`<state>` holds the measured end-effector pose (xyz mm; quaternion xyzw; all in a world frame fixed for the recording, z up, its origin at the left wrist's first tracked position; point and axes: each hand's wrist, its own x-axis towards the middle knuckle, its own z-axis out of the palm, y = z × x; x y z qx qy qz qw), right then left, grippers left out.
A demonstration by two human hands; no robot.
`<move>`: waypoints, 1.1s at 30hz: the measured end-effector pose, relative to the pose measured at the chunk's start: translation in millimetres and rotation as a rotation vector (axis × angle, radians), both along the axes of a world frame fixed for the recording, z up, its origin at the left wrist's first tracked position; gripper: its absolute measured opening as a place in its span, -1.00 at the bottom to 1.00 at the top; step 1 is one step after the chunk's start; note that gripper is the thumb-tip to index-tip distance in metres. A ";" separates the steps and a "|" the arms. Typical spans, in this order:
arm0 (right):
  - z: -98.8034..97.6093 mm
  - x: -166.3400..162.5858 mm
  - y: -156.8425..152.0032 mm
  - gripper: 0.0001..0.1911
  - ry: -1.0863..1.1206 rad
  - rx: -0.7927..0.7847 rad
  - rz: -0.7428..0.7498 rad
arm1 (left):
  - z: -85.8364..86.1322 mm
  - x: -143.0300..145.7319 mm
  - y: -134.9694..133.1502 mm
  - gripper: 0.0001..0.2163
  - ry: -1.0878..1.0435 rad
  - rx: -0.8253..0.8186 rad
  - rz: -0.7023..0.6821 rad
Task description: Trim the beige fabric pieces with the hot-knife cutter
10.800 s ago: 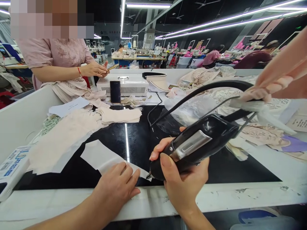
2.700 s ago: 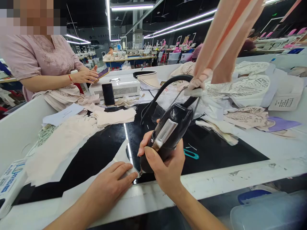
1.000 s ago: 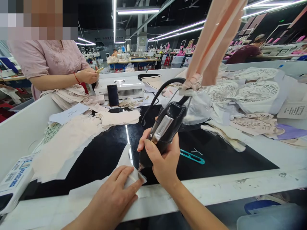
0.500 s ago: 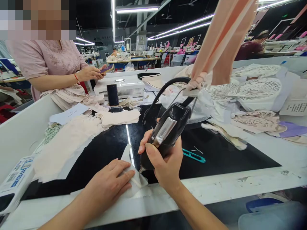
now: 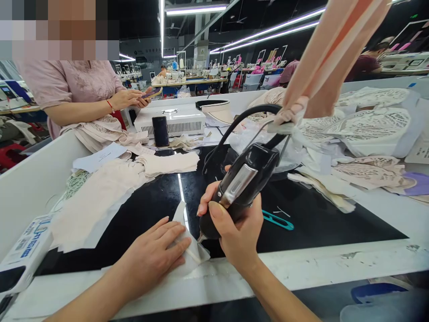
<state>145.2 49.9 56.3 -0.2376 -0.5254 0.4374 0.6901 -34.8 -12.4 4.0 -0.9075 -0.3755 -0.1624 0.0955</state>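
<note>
Right now, right hand is wrapped around a black power tool, tilted, tip down at the edge of a white sheet. Left hand lies flat on that sheet, fingers extended, not clenched. Sheet sits at the near edge of the black surface, between the hands. Teal tool lies right of the right hand; beige cloth pile off to the left, phone upright behind.
</note>
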 end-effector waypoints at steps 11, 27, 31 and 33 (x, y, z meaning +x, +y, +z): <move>-0.5 1.2 0.9 -0.67 0.003 0.027 0.007 | -0.5 -5.8 4.6 -0.73 0.008 -0.021 -0.030; -1.9 0.1 2.3 -0.69 0.024 0.047 0.006 | -3.7 -3.8 -1.1 -0.70 0.019 -0.099 0.013; -1.6 0.4 3.1 -0.69 0.030 0.043 0.010 | -2.8 -3.4 -1.9 -0.70 0.006 -0.106 0.014; -0.9 -1.1 4.8 -0.71 0.049 0.027 0.025 | -2.3 -3.4 -2.2 -0.70 0.005 -0.113 0.014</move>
